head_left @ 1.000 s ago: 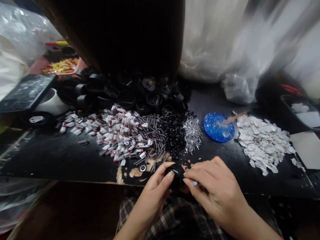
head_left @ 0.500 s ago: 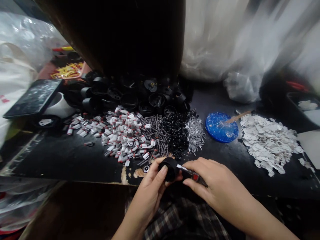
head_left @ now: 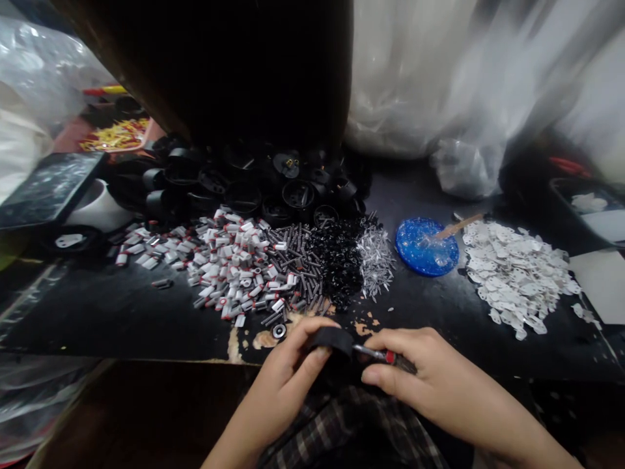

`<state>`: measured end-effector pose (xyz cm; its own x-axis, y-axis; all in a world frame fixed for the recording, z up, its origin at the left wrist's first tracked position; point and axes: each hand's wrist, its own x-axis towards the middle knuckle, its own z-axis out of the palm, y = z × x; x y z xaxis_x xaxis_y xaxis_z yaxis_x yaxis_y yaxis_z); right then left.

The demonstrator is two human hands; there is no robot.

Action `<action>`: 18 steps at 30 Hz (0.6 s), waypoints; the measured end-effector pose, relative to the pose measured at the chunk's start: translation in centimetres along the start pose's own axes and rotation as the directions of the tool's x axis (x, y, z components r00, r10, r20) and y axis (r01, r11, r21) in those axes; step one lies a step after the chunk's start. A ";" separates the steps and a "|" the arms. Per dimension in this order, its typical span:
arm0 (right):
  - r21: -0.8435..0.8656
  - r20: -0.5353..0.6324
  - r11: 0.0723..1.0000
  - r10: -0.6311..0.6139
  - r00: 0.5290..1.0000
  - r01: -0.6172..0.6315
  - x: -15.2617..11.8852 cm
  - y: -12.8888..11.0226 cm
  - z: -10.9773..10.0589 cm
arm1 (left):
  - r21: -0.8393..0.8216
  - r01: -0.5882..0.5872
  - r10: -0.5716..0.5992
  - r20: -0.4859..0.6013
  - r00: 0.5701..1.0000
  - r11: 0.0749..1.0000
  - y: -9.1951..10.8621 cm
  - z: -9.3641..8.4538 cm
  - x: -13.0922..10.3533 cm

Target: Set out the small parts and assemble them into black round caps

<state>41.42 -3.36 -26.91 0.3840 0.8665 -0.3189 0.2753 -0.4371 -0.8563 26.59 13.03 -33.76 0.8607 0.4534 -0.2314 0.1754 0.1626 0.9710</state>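
Observation:
Fingers and thumb of my left hand [head_left: 297,365] are closed round a round black plastic part [head_left: 333,340] at the table's front edge. My right hand [head_left: 415,361] grips a dark tool with a red band [head_left: 390,357]. The tool's metal tip points left and meets the right side of the black part. Whatever lies inside the part is hidden. Just beyond my hands are heaps of white and grey cylinders with red ends [head_left: 239,260], springs [head_left: 297,254], small black pieces [head_left: 336,260] and silvery pins [head_left: 375,260].
A blue dish [head_left: 427,247] with a wooden stick [head_left: 459,227] stands right of the pins, beside a pile of flat white plates [head_left: 522,273]. Black round housings [head_left: 244,195] line the back. A pink tray [head_left: 73,137] sits back left, plastic bags [head_left: 405,85] back right.
The black part has turned so its outer side wall now shows rather than its opening. The right hand and tool have shifted slightly right and down. The view has moved a little.

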 end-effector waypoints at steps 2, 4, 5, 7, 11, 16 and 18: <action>0.224 0.193 0.967 0.082 0.978 -0.125 -0.4 0.6 -0.1 | 0.037 -0.137 0.137 0.009 0.991 0.990 -0.1 -0.2 -0.6; 0.373 0.298 0.909 0.074 0.952 -0.188 -0.7 1.2 -0.1 | -0.009 -0.245 0.243 -0.082 0.967 0.970 -0.3 0.6 -1.1; 0.370 0.260 0.914 0.070 0.963 -0.166 -0.7 1.5 -0.2 | -0.050 -0.244 0.232 -0.175 0.957 0.969 -0.4 1.2 -1.2; 0.143 0.016 0.985 0.093 0.996 -0.094 -0.5 2.2 -0.4 | -0.172 -0.128 0.063 -0.339 0.939 0.977 -0.6 2.7 -1.1; -0.522 -0.357 0.830 -0.006 0.934 -0.194 0.8 3.6 -1.1 | -0.349 0.123 -0.211 -0.228 0.951 0.929 -1.2 4.4 -0.4; -0.684 -0.283 0.697 0.021 0.959 -0.217 2.6 3.9 -1.6 | -0.403 0.177 -0.241 -0.113 0.964 0.898 -1.1 4.2 0.3; -0.691 -0.275 0.682 0.055 0.960 -0.237 2.8 3.6 -1.5 | -0.458 0.171 -0.252 -0.122 0.960 0.872 -0.6 4.4 0.6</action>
<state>44.84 -2.88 -30.25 0.6259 0.7416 -0.2414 0.7063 -0.6703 -0.2278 29.05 9.36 -34.26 0.7238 0.5008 -0.4746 0.0816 0.6209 0.7796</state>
